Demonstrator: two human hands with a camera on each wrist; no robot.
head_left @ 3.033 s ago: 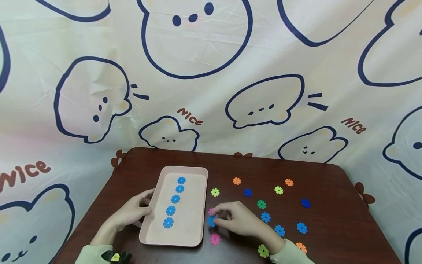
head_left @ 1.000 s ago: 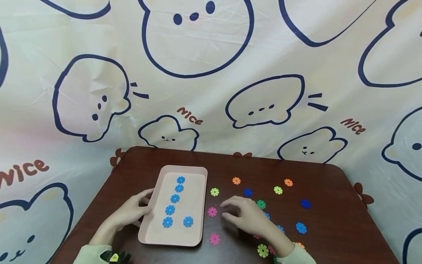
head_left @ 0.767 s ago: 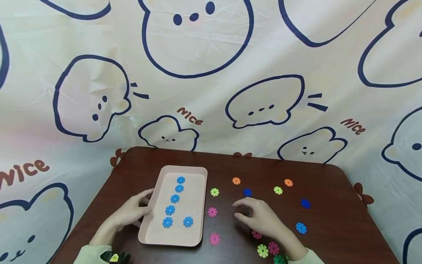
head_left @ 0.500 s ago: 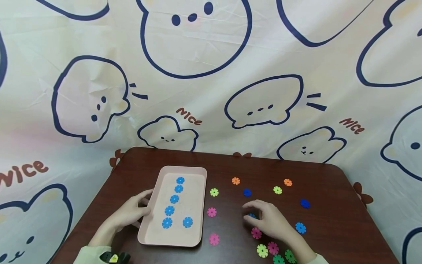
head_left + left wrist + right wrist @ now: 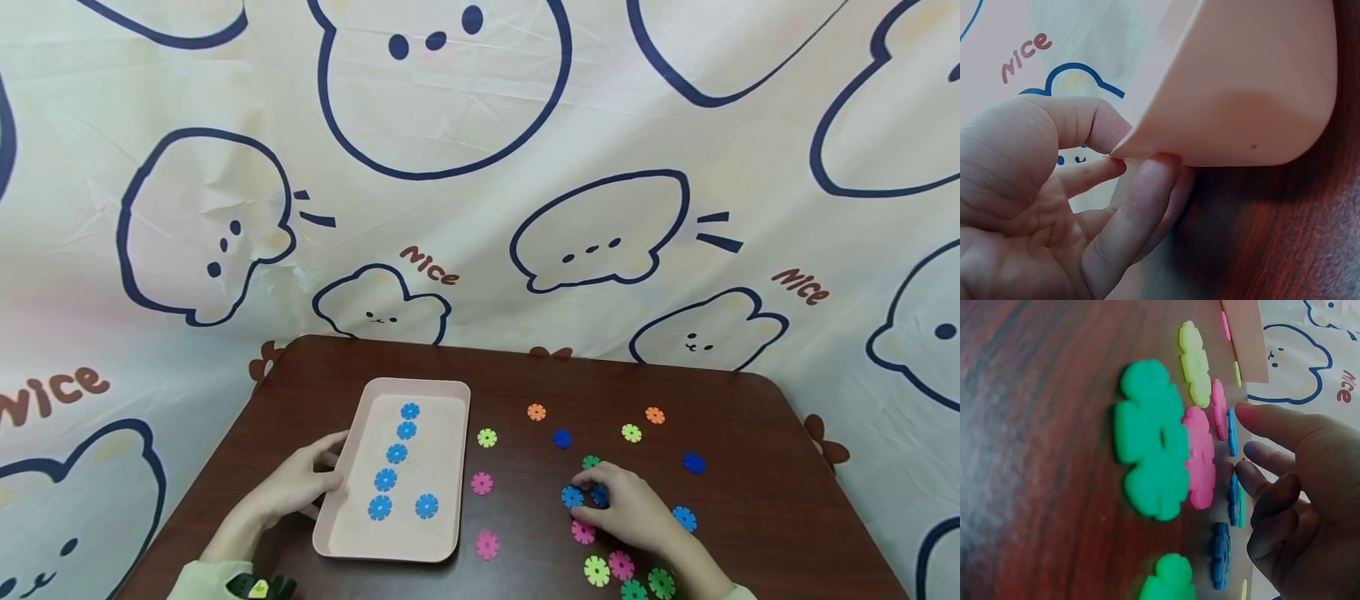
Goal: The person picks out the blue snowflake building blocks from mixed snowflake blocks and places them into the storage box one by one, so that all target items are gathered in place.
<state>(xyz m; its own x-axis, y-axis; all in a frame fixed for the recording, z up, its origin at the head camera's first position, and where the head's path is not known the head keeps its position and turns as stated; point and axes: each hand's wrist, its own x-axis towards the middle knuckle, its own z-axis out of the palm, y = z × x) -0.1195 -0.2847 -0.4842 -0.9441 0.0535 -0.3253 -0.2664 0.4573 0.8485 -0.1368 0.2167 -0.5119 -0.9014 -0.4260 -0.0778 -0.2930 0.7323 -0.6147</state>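
A pale pink tray (image 5: 442, 450) stands on the table with several light-blue notched plastic discs (image 5: 397, 453) in it, mostly in a slanting column, one apart at lower right (image 5: 427, 506). My left hand (image 5: 300, 477) grips the tray's left rim. In the left wrist view, thumb and fingers pinch the tray edge (image 5: 1229, 112). Over the table right of the tray, my right hand (image 5: 626, 506) has thumb and index finger spread at opposite edges of a light-blue disc (image 5: 572, 497). Another blue disc (image 5: 599, 495) lies beneath its fingers. The right wrist view shows the fingertips close over the blue disc (image 5: 1232, 432).
Loose discs lie about the brown table (image 5: 780, 500): pink (image 5: 487, 546), yellow-green (image 5: 597, 571), green (image 5: 662, 583), orange (image 5: 656, 415), dark blue (image 5: 693, 463) and light blue (image 5: 684, 518). A printed cloth (image 5: 480, 208) hangs behind the table.
Three seconds ago my right hand held a blue disc beside the tray; that disc now lies at the tray's lower right. The right hand has since moved right to another blue disc. My left hand stays put.
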